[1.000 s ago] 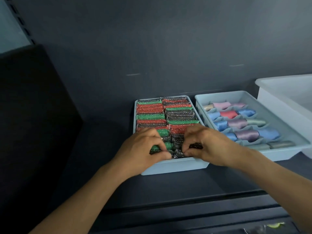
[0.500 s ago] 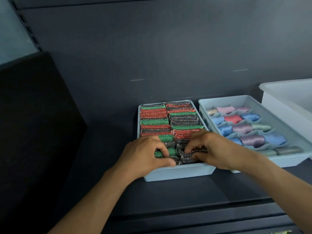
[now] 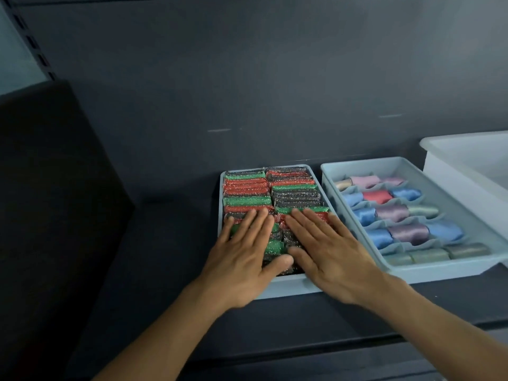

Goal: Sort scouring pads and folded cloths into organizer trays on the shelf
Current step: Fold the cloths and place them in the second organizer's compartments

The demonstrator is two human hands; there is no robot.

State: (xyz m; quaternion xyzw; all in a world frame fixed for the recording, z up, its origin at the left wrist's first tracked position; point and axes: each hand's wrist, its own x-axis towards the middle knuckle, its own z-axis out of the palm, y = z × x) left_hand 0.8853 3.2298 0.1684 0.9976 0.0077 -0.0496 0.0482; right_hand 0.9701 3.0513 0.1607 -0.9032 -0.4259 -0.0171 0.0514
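Two hands lie flat on the scouring pads (image 3: 247, 192) in the left tray (image 3: 288, 287) — the left hand (image 3: 242, 259) over the near left column, the right hand (image 3: 327, 254) over the near right one. Fingers on both are extended and slightly spread, palms down, gripping nothing. The pads stand on edge in two packed columns of red, green and dark glitter, filling the tray on the dark shelf (image 3: 170, 259). Just beside it on the right, the divided tray (image 3: 439, 273) holds the folded cloths (image 3: 390, 211) in wavy compartments, its front row looking less snug.

This looks like a final press to level the pads. Push evenly and straight down with both palms, so no pad tips or springs up — and keep the tray from sliding off the shelf edge.
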